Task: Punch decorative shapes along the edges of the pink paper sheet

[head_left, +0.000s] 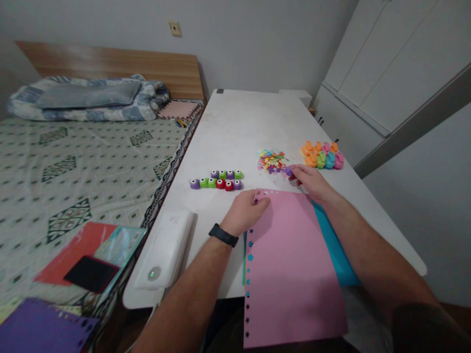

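The pink sheet [290, 260] hides most of the blue sheet [333, 242] beneath and overhangs the near edge of the desk [243, 117]. The left hand [247, 208] pinches the pink sheet's far-left corner, fingers curled and partly hidden. The right hand [311, 181], fingertips bunched, grips a small purple punch [289, 170], partly covered, beside loose paper confetti [271, 161]. Star-shaped holes [250, 257] line the pink sheet's left edge.

At lower centre of the frame, the top sheet [290, 264] lies over a lower sheet [336, 245] and across the near edge of the table [250, 117]. Above it, a confetti pile [271, 161] lies between two punch rows [220, 184] on the left and a punch cluster [321, 159] on the right; the bed [95, 162] spans the frame's left.
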`<state>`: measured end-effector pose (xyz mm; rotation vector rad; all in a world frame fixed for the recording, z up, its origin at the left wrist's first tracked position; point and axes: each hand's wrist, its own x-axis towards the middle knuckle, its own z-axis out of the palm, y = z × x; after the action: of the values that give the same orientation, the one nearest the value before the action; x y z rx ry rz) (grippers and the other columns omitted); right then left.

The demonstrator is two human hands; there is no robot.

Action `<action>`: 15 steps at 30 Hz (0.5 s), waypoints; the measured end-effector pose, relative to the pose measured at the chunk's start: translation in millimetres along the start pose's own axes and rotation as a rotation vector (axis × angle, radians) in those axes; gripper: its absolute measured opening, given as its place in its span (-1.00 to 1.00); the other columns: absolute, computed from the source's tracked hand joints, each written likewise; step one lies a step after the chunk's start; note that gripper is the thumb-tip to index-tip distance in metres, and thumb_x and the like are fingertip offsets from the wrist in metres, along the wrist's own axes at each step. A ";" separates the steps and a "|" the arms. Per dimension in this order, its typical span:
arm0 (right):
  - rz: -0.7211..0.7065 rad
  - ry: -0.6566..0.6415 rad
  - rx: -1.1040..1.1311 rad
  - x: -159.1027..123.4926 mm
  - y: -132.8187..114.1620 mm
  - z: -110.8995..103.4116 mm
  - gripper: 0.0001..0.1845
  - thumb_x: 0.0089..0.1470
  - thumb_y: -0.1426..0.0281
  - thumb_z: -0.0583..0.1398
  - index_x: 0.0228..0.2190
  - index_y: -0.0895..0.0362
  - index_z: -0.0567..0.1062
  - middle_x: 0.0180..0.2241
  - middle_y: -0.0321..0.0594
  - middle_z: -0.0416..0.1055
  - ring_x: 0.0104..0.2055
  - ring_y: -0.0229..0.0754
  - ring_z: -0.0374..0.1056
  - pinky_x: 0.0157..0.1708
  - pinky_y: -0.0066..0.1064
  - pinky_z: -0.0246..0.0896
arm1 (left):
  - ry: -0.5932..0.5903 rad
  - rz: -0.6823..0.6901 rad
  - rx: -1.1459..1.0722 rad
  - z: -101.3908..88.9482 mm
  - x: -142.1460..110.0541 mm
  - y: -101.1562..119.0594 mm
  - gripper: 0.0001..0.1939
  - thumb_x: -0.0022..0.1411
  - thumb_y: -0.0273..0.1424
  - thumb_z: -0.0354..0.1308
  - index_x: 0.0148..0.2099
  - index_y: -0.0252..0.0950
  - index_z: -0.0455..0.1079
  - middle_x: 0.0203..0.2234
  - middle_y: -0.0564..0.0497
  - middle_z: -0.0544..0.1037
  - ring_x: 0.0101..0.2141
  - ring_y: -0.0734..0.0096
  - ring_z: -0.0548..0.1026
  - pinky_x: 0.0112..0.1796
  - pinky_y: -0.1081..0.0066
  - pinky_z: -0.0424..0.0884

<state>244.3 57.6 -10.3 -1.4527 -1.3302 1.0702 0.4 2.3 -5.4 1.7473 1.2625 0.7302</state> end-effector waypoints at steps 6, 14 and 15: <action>-0.126 0.101 -0.097 3.5 -3.5 -19.2 -0.46 0.06 0.00 0.29 -0.09 0.14 0.58 -0.30 -0.20 0.53 -0.36 -0.25 0.34 -0.40 -0.41 0.24 | 0.006 -0.003 0.022 -0.9 -0.3 1.3 -0.71 0.28 -0.18 0.11 -0.33 -0.31 0.44 -0.50 0.01 0.50 -0.46 0.37 0.39 -0.42 0.40 0.18; -0.170 0.327 -0.190 15.4 -2.5 -85.6 -0.51 -0.05 0.12 0.40 -0.14 0.13 0.55 -0.19 -0.07 0.59 -0.27 -0.14 0.49 -0.23 -0.24 0.45 | 0.006 -0.002 0.013 -1.1 0.1 1.0 -0.71 0.27 -0.19 0.10 -0.34 -0.31 0.44 -0.51 0.02 0.48 -0.46 0.36 0.38 -0.43 0.41 0.17; -0.177 0.348 -0.229 17.0 2.8 -97.2 -0.53 -0.02 0.12 0.38 -0.12 0.13 0.56 -0.18 -0.07 0.59 -0.25 -0.12 0.51 -0.19 -0.21 0.46 | 0.006 0.004 0.018 -1.0 0.3 0.7 -0.70 0.27 -0.19 0.09 -0.34 -0.31 0.44 -0.51 0.02 0.48 -0.46 0.36 0.38 -0.43 0.41 0.17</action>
<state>340.0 69.7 10.9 -1.5691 -1.3270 0.5328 -0.1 2.8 -4.3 1.7634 1.2738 0.7288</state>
